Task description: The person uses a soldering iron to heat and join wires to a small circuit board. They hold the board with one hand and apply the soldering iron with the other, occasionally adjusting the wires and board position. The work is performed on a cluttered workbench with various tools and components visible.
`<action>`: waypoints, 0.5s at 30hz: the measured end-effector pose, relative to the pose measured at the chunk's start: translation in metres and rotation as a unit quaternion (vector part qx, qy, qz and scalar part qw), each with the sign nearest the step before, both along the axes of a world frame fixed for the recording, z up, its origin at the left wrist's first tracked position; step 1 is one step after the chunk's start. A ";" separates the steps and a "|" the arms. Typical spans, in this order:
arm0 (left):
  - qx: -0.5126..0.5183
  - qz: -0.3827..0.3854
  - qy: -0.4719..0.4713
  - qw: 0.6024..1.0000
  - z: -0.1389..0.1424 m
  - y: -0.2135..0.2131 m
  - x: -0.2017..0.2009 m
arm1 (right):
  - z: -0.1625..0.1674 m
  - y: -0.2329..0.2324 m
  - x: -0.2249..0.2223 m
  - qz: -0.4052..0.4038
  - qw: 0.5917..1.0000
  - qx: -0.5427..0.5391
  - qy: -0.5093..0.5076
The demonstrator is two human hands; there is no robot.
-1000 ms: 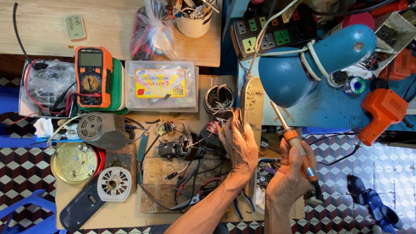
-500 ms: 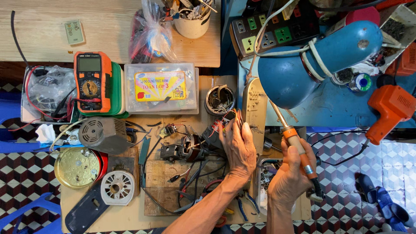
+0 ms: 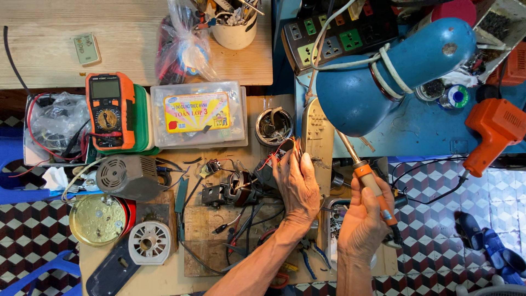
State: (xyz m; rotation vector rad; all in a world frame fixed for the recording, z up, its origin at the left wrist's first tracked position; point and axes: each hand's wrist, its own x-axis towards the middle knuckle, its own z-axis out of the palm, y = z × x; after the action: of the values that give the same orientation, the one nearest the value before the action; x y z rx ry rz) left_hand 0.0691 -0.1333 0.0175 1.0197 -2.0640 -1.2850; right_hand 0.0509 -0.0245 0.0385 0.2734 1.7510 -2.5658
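Orange-handled soldering iron (image 3: 368, 181) within right hand (image 3: 364, 219) fingers (image 3: 378, 194).

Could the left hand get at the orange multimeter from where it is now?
Probably yes, once it lets go: the left hand is pinching thin wires, and the orange multimeter lies uncovered on the green box, across the cluttered bench.

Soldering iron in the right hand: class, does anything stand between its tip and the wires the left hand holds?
Nothing visible lies between the soldering iron and the wires; its tip hides under the blue lamp.
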 end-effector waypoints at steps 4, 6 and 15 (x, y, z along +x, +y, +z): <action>0.005 0.001 -0.001 1.000 0.001 0.001 -0.002 | -0.003 -0.001 -0.001 -0.008 1.000 -0.006 -0.008; 0.008 0.000 -0.004 1.000 0.001 0.001 -0.002 | -0.004 -0.001 0.000 -0.010 1.000 -0.008 -0.010; -0.002 -0.005 -0.004 1.000 -0.001 0.003 -0.001 | -0.008 0.002 -0.001 -0.015 1.000 -0.007 -0.024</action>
State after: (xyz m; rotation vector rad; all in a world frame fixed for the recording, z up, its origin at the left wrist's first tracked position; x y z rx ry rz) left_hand 0.0680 -0.1305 0.0161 1.0147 -2.0791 -1.2831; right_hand 0.0496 -0.0228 0.0307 0.3611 1.7256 -2.5679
